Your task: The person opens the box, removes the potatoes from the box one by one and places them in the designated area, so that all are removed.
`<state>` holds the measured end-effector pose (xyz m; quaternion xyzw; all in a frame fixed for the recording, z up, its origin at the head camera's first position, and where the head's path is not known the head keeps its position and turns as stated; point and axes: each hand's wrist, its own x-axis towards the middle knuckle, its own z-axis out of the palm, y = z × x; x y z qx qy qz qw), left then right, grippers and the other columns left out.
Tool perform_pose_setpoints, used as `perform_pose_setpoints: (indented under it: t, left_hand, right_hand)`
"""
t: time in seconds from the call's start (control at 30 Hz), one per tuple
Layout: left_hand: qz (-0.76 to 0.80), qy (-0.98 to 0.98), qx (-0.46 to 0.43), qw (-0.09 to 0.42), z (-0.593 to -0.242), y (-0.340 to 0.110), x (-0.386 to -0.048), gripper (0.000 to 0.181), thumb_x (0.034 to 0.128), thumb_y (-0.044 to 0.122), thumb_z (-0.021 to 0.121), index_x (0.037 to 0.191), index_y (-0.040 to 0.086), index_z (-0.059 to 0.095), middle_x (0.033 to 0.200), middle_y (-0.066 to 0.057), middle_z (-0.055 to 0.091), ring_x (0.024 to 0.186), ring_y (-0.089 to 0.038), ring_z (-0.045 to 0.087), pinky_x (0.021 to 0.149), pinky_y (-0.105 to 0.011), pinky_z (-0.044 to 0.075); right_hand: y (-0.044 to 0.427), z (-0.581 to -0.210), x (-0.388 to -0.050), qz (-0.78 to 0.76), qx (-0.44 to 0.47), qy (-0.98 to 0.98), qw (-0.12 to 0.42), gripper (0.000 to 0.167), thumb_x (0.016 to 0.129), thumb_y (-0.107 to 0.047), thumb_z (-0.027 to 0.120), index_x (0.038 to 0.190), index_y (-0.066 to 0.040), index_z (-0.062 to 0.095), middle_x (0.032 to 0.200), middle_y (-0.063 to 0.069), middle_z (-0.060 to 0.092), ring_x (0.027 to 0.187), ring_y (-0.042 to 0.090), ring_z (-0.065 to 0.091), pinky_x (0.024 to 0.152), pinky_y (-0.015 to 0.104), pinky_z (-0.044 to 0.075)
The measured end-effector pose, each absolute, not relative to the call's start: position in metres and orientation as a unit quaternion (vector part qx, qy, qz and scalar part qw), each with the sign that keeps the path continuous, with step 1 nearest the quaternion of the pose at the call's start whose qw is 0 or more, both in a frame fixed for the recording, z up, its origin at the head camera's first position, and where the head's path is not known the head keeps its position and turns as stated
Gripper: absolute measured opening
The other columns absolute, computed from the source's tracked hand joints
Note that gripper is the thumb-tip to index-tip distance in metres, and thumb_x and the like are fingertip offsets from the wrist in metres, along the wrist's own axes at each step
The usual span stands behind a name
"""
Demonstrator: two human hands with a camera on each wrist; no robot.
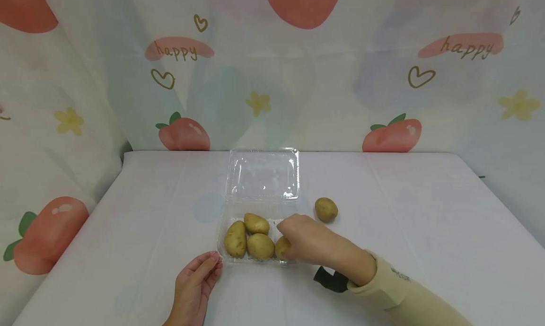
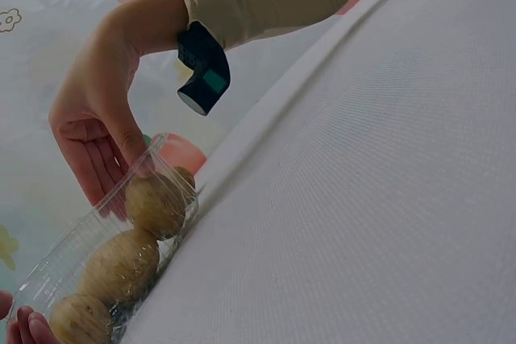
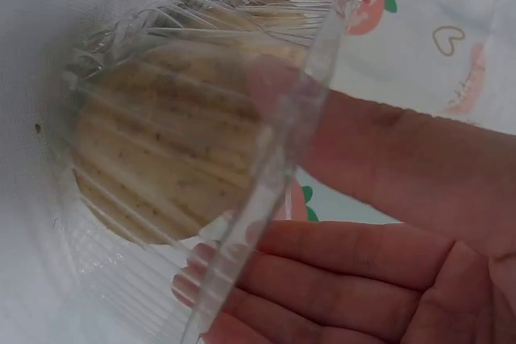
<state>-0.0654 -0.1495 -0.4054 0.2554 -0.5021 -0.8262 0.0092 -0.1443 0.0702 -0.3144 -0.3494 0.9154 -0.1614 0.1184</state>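
Near the middle of the table, a clear plastic container (image 1: 294, 262) stands with its hinged lid (image 1: 264, 174) raised at the back. Several potatoes (image 1: 235, 239) lie in its base. My left hand (image 1: 197, 283) pinches the front left corner of the container between thumb and fingers. Inside the right end, my right hand (image 1: 312, 241) is beside the rightmost potato (image 3: 161, 151). Its thumb touches that potato, while the fingers extend fairly straight, spread from the thumb. Seen from the left wrist, the same potato (image 2: 155, 205) shows through the clear wall, below the thumb.
Another potato (image 1: 326, 209) lies on the white tablecloth (image 1: 404, 212), right of the container and behind my right hand. A black device (image 1: 331, 279) is strapped under the right wrist. A printed curtain (image 1: 332, 89) hangs along the table's back and sides.
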Motion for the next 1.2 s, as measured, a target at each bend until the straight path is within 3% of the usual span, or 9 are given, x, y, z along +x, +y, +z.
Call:
perform_pose_setpoints:
  t: [0.37, 0.57, 0.73, 1.2]
  left_hand:
    - [-0.828, -0.502, 0.251, 0.011, -0.404, -0.149, -0.065, 0.012, 0.0857, 0.010, 0.064, 0.094, 0.003, 0.061, 0.088, -0.003, 0.061, 0.082, -0.011, 0.060, 0.076, -0.021, 0.050]
    - [-0.827, -0.503, 0.252, 0.010, -0.404, -0.150, -0.064, 0.012, 0.0859, 0.010, 0.064, 0.095, 0.003, 0.061, 0.087, -0.003, 0.061, 0.081, -0.011, 0.060, 0.075, -0.021, 0.050]
    - [-0.828, -0.498, 0.255, 0.009, -0.405, -0.150, -0.065, 0.011, 0.0856, 0.010, 0.065, 0.094, 0.004, 0.061, 0.087, -0.003, 0.062, 0.081, -0.011, 0.060, 0.075, -0.021, 0.050]
    - [-0.829, -0.498, 0.256, 0.007, -0.404, -0.150, -0.065, 0.009, 0.0852, 0.011, 0.065, 0.092, 0.005, 0.062, 0.086, -0.002, 0.062, 0.080, -0.011, 0.060, 0.075, -0.021, 0.050]
  right_hand:
    - [0.061, -0.314, -0.147, -0.117, -0.361, 0.915, 0.141, 0.027, 0.063, -0.001, 0.080, 0.070, -0.007, 0.054, 0.064, -0.004, 0.046, 0.061, 0.013, 0.042, 0.056, 0.024, 0.040]
    - [0.058, -0.316, -0.151, -0.128, -0.385, 0.902, 0.151, 0.030, 0.061, 0.010, 0.070, 0.059, -0.009, 0.047, 0.052, -0.005, 0.036, 0.050, 0.009, 0.032, 0.045, 0.020, 0.031]
    - [0.056, -0.319, -0.153, -0.131, -0.383, 0.900, 0.164, 0.028, 0.062, 0.013, 0.062, 0.060, -0.009, 0.045, 0.052, -0.004, 0.035, 0.048, 0.009, 0.030, 0.042, 0.019, 0.027]
    - [0.052, -0.323, -0.157, -0.117, -0.364, 0.906, 0.183, 0.025, 0.065, 0.011, 0.060, 0.060, -0.009, 0.046, 0.051, -0.003, 0.035, 0.046, 0.009, 0.028, 0.041, 0.019, 0.023]
